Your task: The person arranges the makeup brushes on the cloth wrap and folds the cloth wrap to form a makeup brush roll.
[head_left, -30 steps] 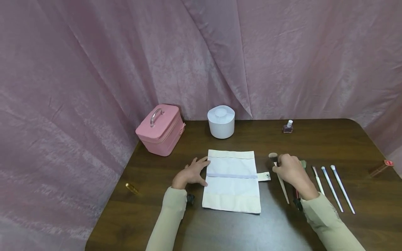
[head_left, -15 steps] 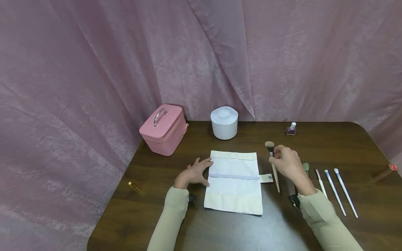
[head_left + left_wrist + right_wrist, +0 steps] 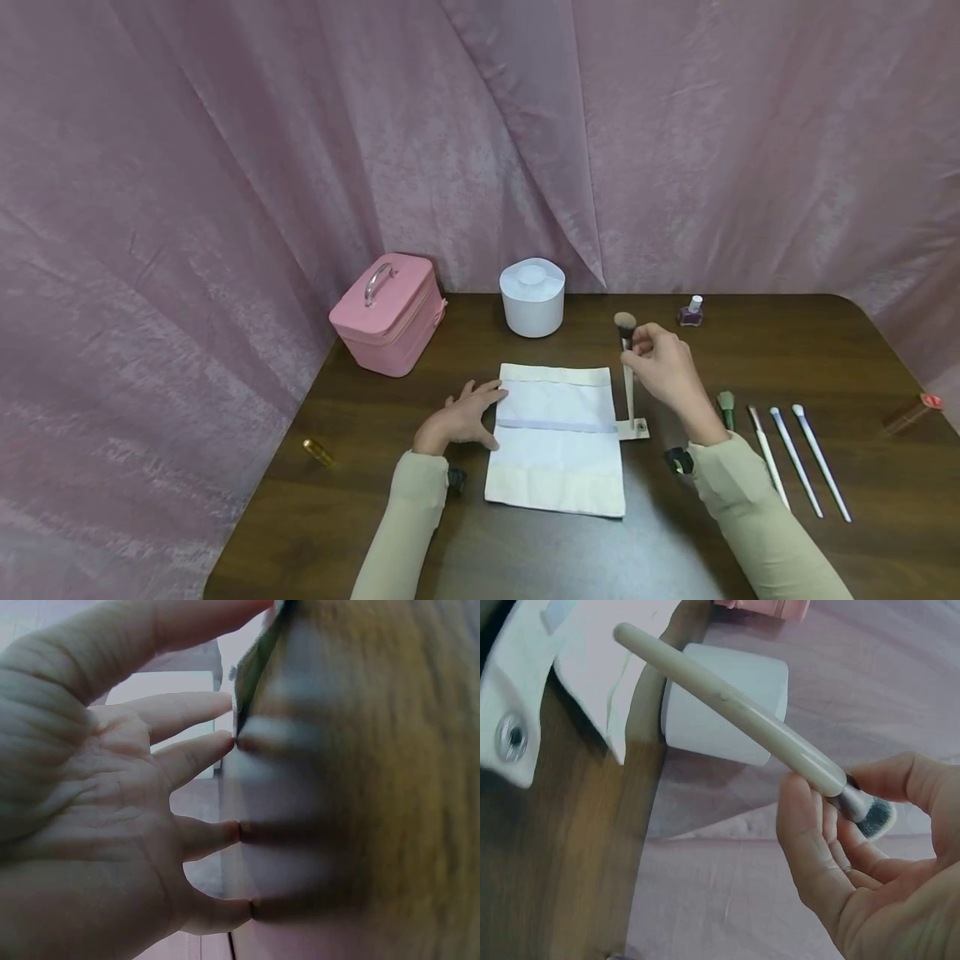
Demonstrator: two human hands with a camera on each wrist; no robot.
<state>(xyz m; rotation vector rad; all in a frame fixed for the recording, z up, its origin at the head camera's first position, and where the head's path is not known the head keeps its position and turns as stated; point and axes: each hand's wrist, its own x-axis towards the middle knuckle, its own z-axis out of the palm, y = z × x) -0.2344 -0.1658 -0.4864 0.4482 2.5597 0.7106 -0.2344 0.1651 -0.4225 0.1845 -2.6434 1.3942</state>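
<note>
My right hand (image 3: 660,362) pinches a cream-handled makeup brush (image 3: 627,375) near its bristle end, lifted above the table with the bristles up and the handle pointing down at the snap tab (image 3: 634,430) of a white fabric brush roll (image 3: 557,433). In the right wrist view the brush (image 3: 727,701) lies between thumb and fingers (image 3: 817,840), over the roll (image 3: 592,652). With fingers spread and straight, my left hand (image 3: 461,417) rests on the roll's left edge; the left wrist view shows its fingertips (image 3: 217,832) touching the surface.
A pink vanity case (image 3: 386,312) and a white round container (image 3: 532,297) stand at the back of the dark wooden table (image 3: 750,550). A nail polish bottle (image 3: 692,312) sits behind my right hand. Several brushes (image 3: 795,454) lie at the right, a gold tube (image 3: 317,452) at the left.
My right hand has lifted the brush off the table and carried it up and left toward the roll's right edge. The left hand has stayed put.
</note>
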